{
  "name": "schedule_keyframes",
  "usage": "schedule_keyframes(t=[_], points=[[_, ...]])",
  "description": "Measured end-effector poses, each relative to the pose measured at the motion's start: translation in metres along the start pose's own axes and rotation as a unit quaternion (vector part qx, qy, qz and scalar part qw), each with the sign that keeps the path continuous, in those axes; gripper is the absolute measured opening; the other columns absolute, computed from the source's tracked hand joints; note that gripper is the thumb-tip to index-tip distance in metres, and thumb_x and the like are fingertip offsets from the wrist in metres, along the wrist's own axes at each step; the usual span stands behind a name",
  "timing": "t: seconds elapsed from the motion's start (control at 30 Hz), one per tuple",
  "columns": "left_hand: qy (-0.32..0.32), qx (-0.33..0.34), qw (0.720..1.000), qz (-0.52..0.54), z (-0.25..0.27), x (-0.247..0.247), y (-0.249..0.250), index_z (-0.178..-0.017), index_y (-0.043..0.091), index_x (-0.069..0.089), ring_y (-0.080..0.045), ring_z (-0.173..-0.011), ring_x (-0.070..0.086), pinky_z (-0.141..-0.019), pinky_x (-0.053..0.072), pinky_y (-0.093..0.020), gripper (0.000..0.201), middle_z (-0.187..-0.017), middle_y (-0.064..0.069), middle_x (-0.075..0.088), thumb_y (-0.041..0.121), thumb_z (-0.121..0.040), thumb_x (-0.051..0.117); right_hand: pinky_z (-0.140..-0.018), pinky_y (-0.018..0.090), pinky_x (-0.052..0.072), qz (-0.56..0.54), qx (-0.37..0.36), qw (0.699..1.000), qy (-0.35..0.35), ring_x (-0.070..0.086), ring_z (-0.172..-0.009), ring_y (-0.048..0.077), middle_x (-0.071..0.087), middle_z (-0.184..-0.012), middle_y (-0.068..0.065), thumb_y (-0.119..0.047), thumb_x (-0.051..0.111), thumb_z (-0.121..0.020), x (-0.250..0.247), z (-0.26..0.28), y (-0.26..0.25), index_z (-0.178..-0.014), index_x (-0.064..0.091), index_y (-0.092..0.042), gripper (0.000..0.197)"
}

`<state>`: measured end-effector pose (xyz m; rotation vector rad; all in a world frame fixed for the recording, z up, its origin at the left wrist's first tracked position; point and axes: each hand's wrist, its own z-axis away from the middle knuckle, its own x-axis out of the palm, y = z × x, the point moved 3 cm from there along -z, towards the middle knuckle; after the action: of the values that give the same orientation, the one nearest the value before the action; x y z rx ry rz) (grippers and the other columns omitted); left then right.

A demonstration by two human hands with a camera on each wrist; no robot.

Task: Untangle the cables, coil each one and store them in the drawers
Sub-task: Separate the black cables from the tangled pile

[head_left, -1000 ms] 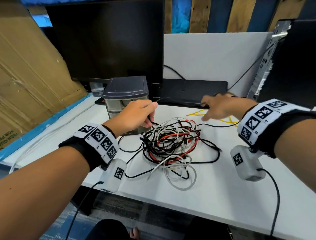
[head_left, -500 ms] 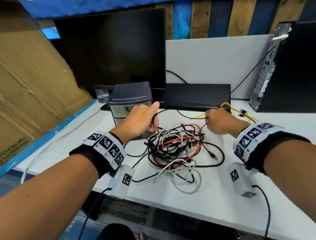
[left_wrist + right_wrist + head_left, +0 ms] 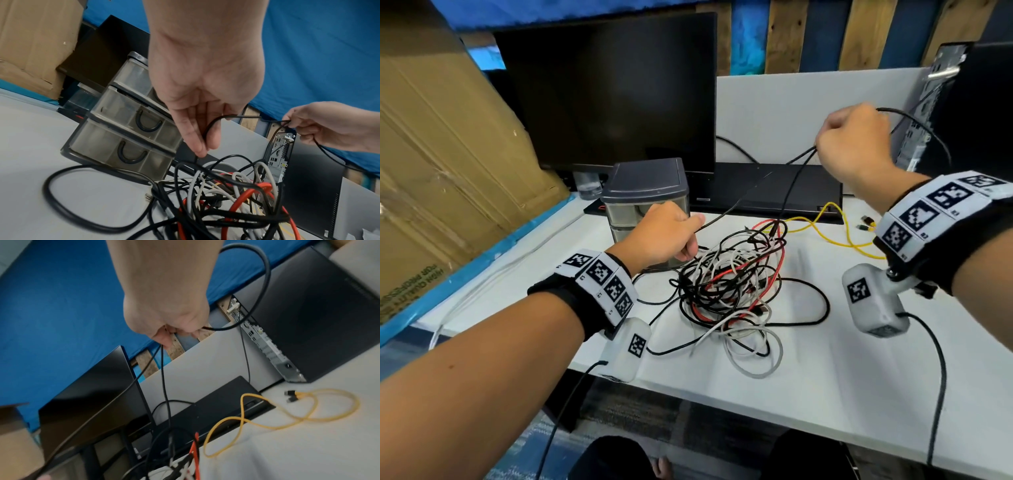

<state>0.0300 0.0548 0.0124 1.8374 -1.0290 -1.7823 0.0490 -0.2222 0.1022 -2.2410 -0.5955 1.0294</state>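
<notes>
a thin black cable (image 3: 736, 202) was held taut between both hands above the white counter (image 3: 808, 394). the left hand (image 3: 664, 233) had its grip pinched on the cable just in front of the small drawer unit (image 3: 647, 192); the right hand (image 3: 856, 144) was raised, its grip closed round the same cable. the tangled pile of cables (image 3: 732, 284) lay on the counter between them, with a yellow cable (image 3: 832, 233) beside it.

Counting the things on the desk

One tangled pile of cables (image 3: 732, 287), one loose yellow cable (image 3: 835, 236) far right, one box of drawers (image 3: 645, 195) showing three drawers, one screen (image 3: 613, 92), two hands (image 3: 664, 233) (image 3: 856, 144).
</notes>
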Motion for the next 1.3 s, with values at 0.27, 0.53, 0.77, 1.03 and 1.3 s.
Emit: schedule_keyframes(t=[0.27,0.53,0.77,1.03,1.3], points=[[-0.013,-0.021,1.0,0.01,0.001,0.0,0.003,-0.068,-0.004,0.076,-0.028,-0.069,0.077,-0.086,0.063,-0.036,0.057,-0.071,-0.016,0.076,0.029,-0.106,0.049,-0.051,0.02,0.043,-0.165,0.112,0.978,-0.055,0.059,-0.06,0.003,0.07,-0.07,-0.006,-0.004,0.053,-0.072,0.033,0.024,0.012,-0.062,0.07,-0.021,0.027],[-0.07,-0.042,0.995,-0.048,0.003,-0.002,-0.007,-0.088,0.003,0.079,-0.018,-0.076,0.078,-0.082,0.063,-0.029,0.017,-0.084,-0.01,0.079,0.014,-0.097,0.07,-0.057,0.022,0.043,0.181,0.151,0.853,-0.466,0.058,-0.074,0.026,0.066,-0.088,0.013,-0.019,0.052,-0.101,0.036,0.061,0.032,-0.125,0.063,-0.009,0.029],[-0.138,-0.044,0.981,-0.131,-0.001,0.0,-0.009,-0.095,0.008,0.08,-0.013,-0.071,0.077,-0.073,0.063,-0.024,0.011,-0.079,0.002,0.076,0.004,-0.094,0.07,-0.07,0.036,0.059,0.373,0.16,0.686,-0.604,0.075,-0.072,0.034,0.073,-0.1,0.03,-0.031,0.04,-0.109,0.041,0.083,0.03,-0.161,0.005,-0.018,0.064],[-0.202,-0.036,0.943,-0.26,0.001,0.015,-0.006,-0.071,0.003,0.077,-0.016,-0.064,0.06,-0.062,0.049,-0.029,0.026,-0.068,-0.006,0.072,-0.001,-0.087,0.057,-0.078,0.037,0.056,0.262,-0.017,0.811,-0.523,0.059,-0.102,0.026,0.06,-0.116,0.002,-0.034,0.038,-0.107,0.078,0.067,0.027,-0.124,0.063,-0.021,0.033],[-0.203,-0.037,0.947,-0.247,-0.01,0.029,-0.009,-0.056,0.013,0.062,-0.013,-0.058,0.062,-0.065,0.053,-0.028,0.039,-0.061,-0.001,0.068,0.002,-0.093,0.056,-0.072,0.036,0.051,0.029,0.186,0.845,-0.501,0.06,-0.079,0.024,0.062,-0.094,0.007,-0.033,0.045,-0.106,0.079,0.063,0.05,-0.096,0.074,-0.013,0.036]])
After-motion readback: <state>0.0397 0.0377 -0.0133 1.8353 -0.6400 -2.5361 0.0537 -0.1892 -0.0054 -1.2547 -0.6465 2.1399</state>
